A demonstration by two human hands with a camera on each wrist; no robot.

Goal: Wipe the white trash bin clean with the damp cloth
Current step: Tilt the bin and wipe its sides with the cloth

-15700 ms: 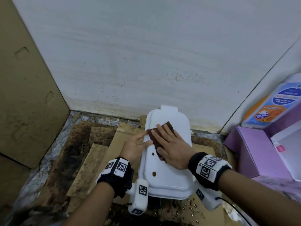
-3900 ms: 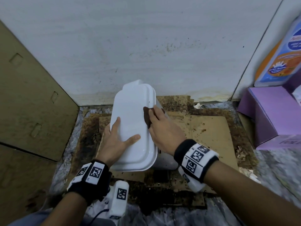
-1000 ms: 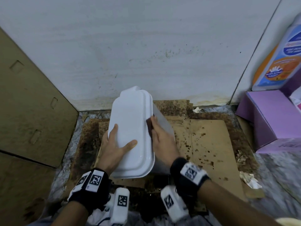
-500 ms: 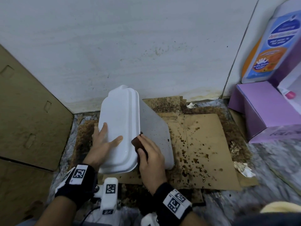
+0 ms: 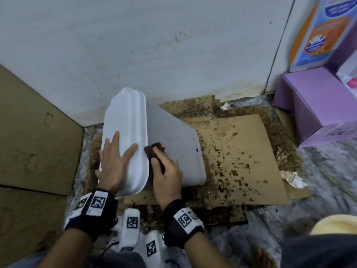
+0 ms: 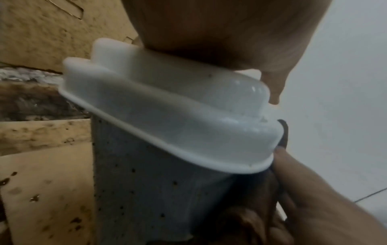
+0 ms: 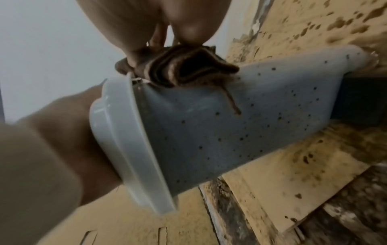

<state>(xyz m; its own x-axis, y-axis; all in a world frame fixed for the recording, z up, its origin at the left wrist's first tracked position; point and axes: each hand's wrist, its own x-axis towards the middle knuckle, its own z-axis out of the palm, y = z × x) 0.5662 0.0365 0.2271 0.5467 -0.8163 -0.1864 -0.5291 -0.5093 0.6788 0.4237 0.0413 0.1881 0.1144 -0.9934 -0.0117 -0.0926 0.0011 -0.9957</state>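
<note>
The white trash bin leans tilted on the floor, its lidded top toward the left and its base toward the right, resting on a stained sheet of cardboard. Its long side runs away from the person toward the wall. The grey side panel faces up and right and is peppered with dark specks; the white lid is closed.

The left hand lies flat on the lid, fingers straight and spread, bracing it. The right hand presses a folded brown cloth against the side panel just under the lid's rim, fingers curled over the cloth with the thumb alongside. In the right wrist view the cloth bunches in folds, a loose thread hanging down the panel.

The floor is dirty, with brown spatters across the cardboard and darker soaked pieces beneath. A cardboard panel stands close on the left, nearly at the lid. A purple box and an orange and blue bottle sit at the right, well apart from the bin. A crumpled scrap of paper lies at the cardboard's right edge.
</note>
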